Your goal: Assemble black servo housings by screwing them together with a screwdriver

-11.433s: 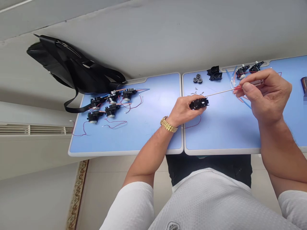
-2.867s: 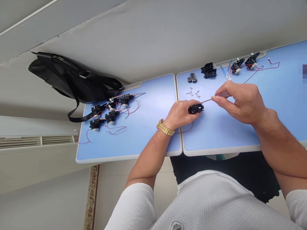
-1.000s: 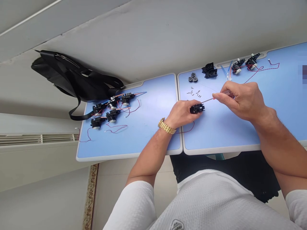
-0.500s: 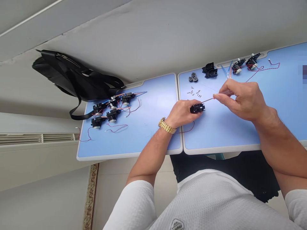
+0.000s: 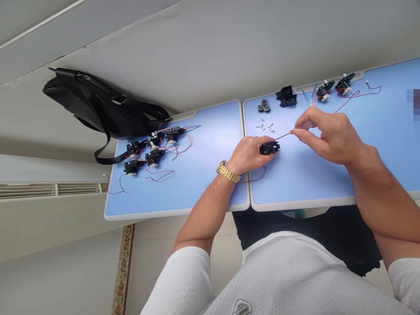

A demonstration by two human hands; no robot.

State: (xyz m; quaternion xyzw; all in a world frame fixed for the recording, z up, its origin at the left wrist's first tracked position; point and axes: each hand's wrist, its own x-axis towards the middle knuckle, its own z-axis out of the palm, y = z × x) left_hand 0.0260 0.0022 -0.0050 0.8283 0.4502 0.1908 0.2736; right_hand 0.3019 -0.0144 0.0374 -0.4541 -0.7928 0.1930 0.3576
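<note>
Head view: left hand [image 5: 251, 155] wrapped round a black gearbox housing [image 5: 269, 148]; right hand [image 5: 328, 135] in a narrow pinch on a red-handled screwdriver [image 5: 305, 125], tip just at the housing
Done: five wired gearbox units [image 5: 152, 157] left of the housing; two more [image 5: 343, 89] far right of it
Left: loose screws [image 5: 265, 127], unwired housings [image 5: 286, 96] and round metal parts [image 5: 264, 106], all beyond the housing

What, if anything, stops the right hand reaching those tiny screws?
Probably nothing: the right hand is close, and nothing lies between it and the screws, though it is holding a red-handled screwdriver.

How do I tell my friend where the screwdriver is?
Look at the right half of the blue table. The right hand pinches the screwdriver there. It is thin and metal with a red end, pointing at the black part in the left hand.
</note>
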